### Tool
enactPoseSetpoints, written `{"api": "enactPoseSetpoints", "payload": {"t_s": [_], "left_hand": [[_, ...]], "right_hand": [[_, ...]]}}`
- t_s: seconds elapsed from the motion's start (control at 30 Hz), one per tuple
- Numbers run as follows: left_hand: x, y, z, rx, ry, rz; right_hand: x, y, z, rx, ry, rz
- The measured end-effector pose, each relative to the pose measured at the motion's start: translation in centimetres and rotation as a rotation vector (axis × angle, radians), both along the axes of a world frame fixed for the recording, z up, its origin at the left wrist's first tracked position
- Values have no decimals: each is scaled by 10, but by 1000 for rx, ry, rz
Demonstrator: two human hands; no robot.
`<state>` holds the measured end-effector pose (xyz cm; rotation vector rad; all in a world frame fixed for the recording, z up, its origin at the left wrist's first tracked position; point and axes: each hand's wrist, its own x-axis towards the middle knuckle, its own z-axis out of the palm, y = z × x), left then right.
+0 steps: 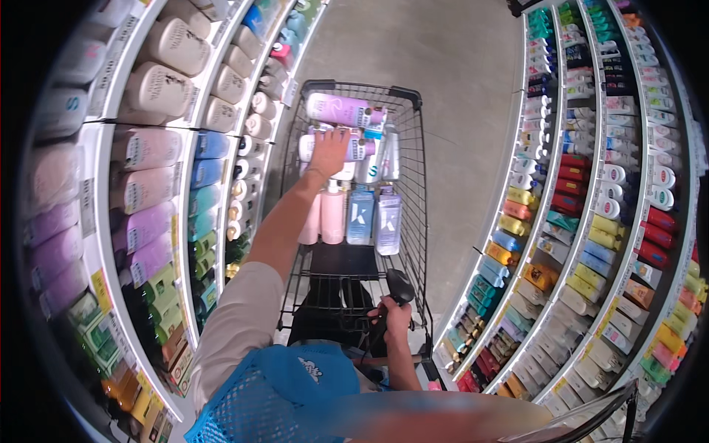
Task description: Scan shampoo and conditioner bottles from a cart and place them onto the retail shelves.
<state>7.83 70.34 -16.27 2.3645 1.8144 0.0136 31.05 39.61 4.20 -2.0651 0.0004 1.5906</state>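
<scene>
My left hand (329,152) reaches into a black wire shopping cart (425,183) and lies over a white-and-purple bottle (363,148) on its side. Whether the fingers grip that bottle is unclear. Beyond it lies a larger purple bottle (343,111). Near the cart's close end stand pink pump bottles (332,216), a blue bottle (360,216) and a lavender bottle (389,221). Silvery bottles (390,152) are at the right of the load. Close to my body, my right hand (394,321) is closed around the handle of a black handheld scanner (400,286).
Shelves of bottles rise along the left (124,61) and right (554,166), with price labels on their edges. Grey floor (448,66) runs ahead between them. A black flat panel (343,260) sits at the cart's near end.
</scene>
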Motion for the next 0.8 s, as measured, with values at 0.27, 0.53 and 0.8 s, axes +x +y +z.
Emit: {"api": "enactPoseSetpoints", "payload": {"t_s": [0.27, 0.53, 0.8], "left_hand": [[-28, -51, 133, -112, -1453, 369], [-12, -175, 322, 112, -2841, 115], [4, -275, 394, 395, -2841, 283]], "right_hand": [[-9, 11, -4, 75, 0, 79], [-2, 20, -22, 306, 33, 151], [-7, 26, 35, 424, 48, 152]]}}
